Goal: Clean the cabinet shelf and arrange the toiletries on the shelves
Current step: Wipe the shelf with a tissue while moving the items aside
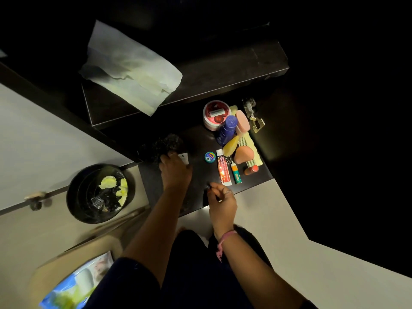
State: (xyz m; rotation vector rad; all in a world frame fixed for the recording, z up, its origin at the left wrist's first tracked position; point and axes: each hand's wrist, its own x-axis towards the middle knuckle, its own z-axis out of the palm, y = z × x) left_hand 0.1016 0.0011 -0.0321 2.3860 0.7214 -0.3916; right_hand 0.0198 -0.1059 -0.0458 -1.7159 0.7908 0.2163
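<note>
The left hand point(176, 172) lies flat on the dark shelf point(200, 172), fingers on a black net puff point(165, 143) that looks soft and light. The right hand point(220, 201) pinches a thin dark stick. Just past it lies a squishy tube point(224, 169); grab its middle.

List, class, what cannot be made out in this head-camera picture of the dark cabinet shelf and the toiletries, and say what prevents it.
- Head view: label text on the round red-lidded jar, too small.
- Black lumpy bundle by the left hand: darkness hides what it is.
- Thin dark item in the right hand: fingers cover it.
- Blue-and-white packet at the bottom edge: blurred and cut off.
</note>
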